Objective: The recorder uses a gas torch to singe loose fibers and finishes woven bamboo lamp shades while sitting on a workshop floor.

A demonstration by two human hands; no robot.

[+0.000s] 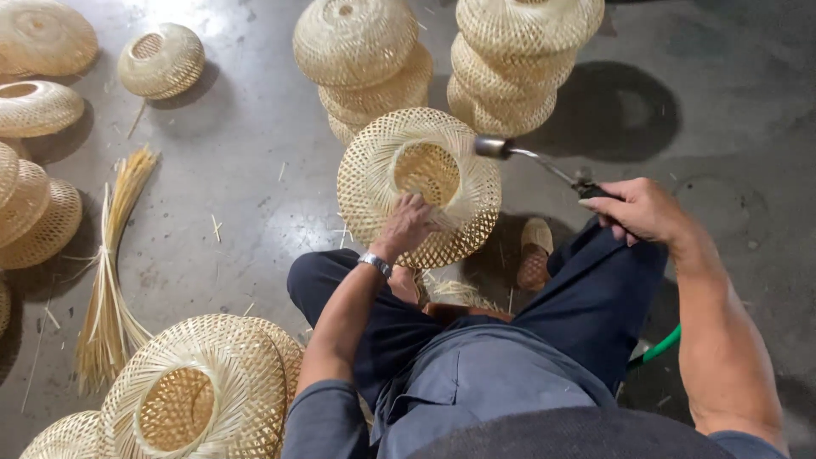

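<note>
Woven bamboo shade point(378, 183) sits right in front of you, tipped on its edge so its round opening faces your way, resting near your knees on the grey concrete floor point(238, 178). Your left hand point(410, 224) is on its lower rim, fingers curled onto the open lattice, steadying it. A wristwatch point(375, 263) shows on that wrist. Your right hand point(639, 209) is wrapped tight around the handle of a metal torch point(529, 156), and its thin tube runs out to a nozzle that sits just at the right edge of the shade's opening. No flame can be made out at the tip. A green hose point(660, 346) shows below your right forearm, beside your thigh.

You're seated low, legs in dark trousers spread either side of the shade, and a sandal point(535, 252) shows just right of it.

Behind the shade, two stacks of finished shades point(442, 64) stand side by side, touching it or nearly so. At your left knee lies another wide-brimmed woven shade point(212, 382), opening up. A bundle of bamboo strips point(109, 289) lies on the floor to its left, fanning at both ends. More woven pieces point(38, 110) line the left edge, with one small round shade point(161, 59) apart from them.
</note>
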